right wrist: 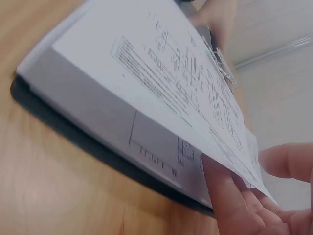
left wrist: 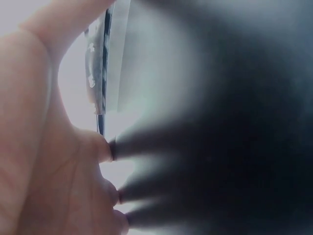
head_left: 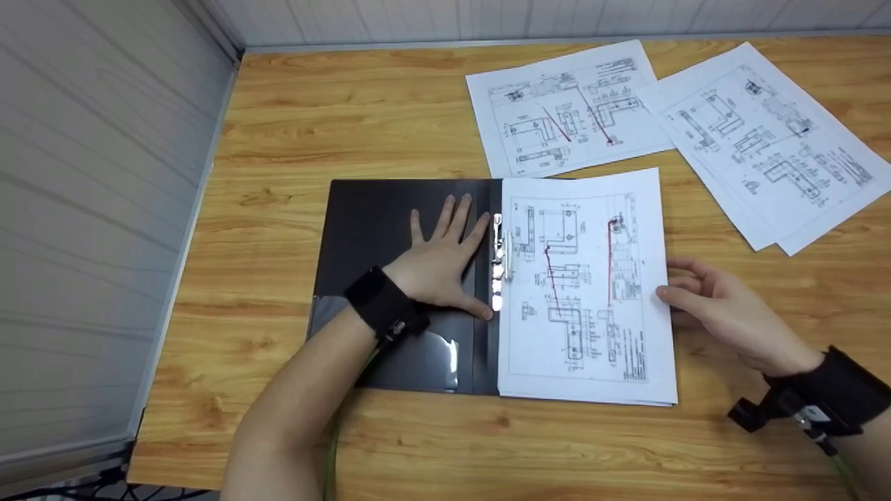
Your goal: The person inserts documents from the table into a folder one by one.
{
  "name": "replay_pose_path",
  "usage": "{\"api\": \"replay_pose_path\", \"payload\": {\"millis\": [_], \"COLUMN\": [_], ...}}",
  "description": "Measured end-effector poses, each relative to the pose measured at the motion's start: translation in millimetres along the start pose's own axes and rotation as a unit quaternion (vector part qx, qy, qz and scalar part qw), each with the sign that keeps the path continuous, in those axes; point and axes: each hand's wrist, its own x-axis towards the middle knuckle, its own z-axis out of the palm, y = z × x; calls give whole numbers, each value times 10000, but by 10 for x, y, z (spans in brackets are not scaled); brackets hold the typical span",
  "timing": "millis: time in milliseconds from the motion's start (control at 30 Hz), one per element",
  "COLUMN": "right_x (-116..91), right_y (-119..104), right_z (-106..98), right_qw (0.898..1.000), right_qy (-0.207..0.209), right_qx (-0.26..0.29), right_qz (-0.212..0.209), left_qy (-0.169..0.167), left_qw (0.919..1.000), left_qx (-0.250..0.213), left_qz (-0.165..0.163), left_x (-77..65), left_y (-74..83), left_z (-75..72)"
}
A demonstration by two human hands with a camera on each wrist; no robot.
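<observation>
Extending left from the right hand (head_left: 731, 313) is a pinched sheet (head_left: 590, 285).

Gear worn on the forearms: the left hand (head_left: 442, 268) and right hand (head_left: 727, 313) are bare, each ending at a wide black band; the left wristband (head_left: 376, 299) carries a small dark camera (head_left: 420, 323) and a thin green cable (head_left: 331, 445); the right wristband (head_left: 862, 391), a blocky black camera (head_left: 746, 415), a pale label (head_left: 817, 413) and a similar green cord (head_left: 841, 474)
</observation>
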Motion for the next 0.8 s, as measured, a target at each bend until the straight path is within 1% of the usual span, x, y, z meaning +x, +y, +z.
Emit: {"api": "replay_pose_path", "payload": {"millis": [167, 300, 500, 700, 800], "right_x": [-29, -37, -44, -50, -32], "right_y": [-16, -15, -3, 3, -5], "right_z": [-47, -74, -131, -162, -193], "right_qw": [9991, 9985, 9961, 9953, 9951], "right_qy": [242, 323, 419, 464, 588], "right_qx": [-257, -320, -652, -742, -720], "right_qz": [-232, -300, -415, -412, -325], "left_qy": [-17, 13, 76, 98, 96], "left_qw": [10000, 10000, 9999, 9999, 9999], "left_qx": [32, -2, -8, -34, -21], "left_qz": [-9, 23, 89, 99, 93], "left_x": [8, 2, -2, 2, -7], "left_y": [-6, -10, -10, -9, -15], "left_z": [-1, 4, -12, -7, -11]}}
